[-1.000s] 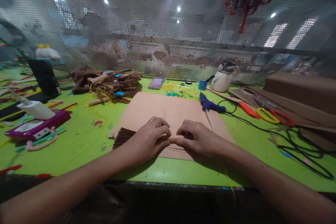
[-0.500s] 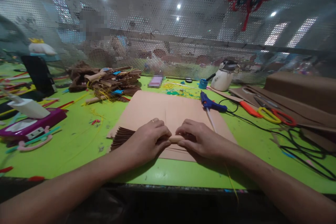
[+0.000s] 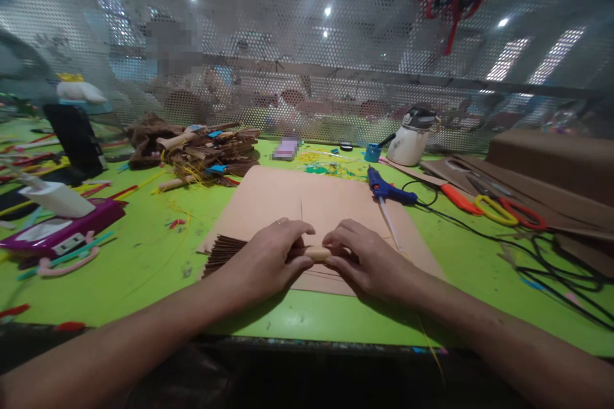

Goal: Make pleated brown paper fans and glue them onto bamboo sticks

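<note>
Between my two hands lies a short tan roll, apparently of paper (image 3: pixel 317 254). My left hand (image 3: pixel 275 257) pinches its left end with thumb and fingers, the index finger raised a little. From the other side, my right hand (image 3: pixel 367 257) grips the right end, fingers bent over it and thumb below. Both hands are low over a large tan paper sheet (image 3: pixel 273 195) on the green table. A stack of dark brown pleated paper (image 3: pixel 223 253) shows beside my left wrist, partly covered by it. The roll's ends are hidden by my fingers.
A blue glue gun (image 3: pixel 389 190) rests on the sheet's right side, its black cord trailing right. Scissors (image 3: pixel 508 209), an orange-handled knife (image 3: pixel 459 198) and brown paper lie right. Bundled brown pieces (image 3: pixel 211 147) sit back left; a purple power strip (image 3: pixel 71 230) is left. Perforated metal stands behind.
My left index finger has lifted off the roll and stretched out. Both hands still hold the roll in nearly the same place. The view has shifted slightly.
</note>
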A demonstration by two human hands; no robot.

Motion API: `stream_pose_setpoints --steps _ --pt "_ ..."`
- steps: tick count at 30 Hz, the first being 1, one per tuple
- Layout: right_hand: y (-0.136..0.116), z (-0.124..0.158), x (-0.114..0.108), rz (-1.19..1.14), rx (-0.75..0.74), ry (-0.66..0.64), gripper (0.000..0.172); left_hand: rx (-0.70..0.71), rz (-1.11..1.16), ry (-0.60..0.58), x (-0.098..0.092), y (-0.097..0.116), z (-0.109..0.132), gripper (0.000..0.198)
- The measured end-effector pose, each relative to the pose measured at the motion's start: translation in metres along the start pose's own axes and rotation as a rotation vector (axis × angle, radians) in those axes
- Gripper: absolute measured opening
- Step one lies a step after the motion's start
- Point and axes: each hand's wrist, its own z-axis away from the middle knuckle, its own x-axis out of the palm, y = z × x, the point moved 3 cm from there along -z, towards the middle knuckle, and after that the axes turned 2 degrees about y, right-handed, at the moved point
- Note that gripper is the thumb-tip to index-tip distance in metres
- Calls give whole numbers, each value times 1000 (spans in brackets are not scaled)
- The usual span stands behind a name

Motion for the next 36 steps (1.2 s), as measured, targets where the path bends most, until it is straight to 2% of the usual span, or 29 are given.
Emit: stream_pose_setpoints --steps 3,5,9,18,27,28,32,36 --pt "-2 2 2 -52 -2 5 20 -30 14 -3 0 -1 0 27" --pt "-3 2 2 -81 -20 9 19 -10 -11 -5 -1 0 0 18" --pt "-3 1 2 -113 -38 33 23 16 -35 2 -1 1 0 14" --pt "-6 2 4 0 -36 8 21 27 -17 -14 1 -1 -1 19" --pt "-2 1 0 -92 -13 73 11 0 -117 -36 -1 2 -1 26" --pt "-1 1 -1 -93 4 77 14 7 -123 -36 0 2 -1 24" --pt "3 1 -4 -119 94 33 44 13 -127 -49 0 1 -1 20" --pt "5 1 -5 -132 144 -51 46 -27 -61 -17 -1 2 -1 16"
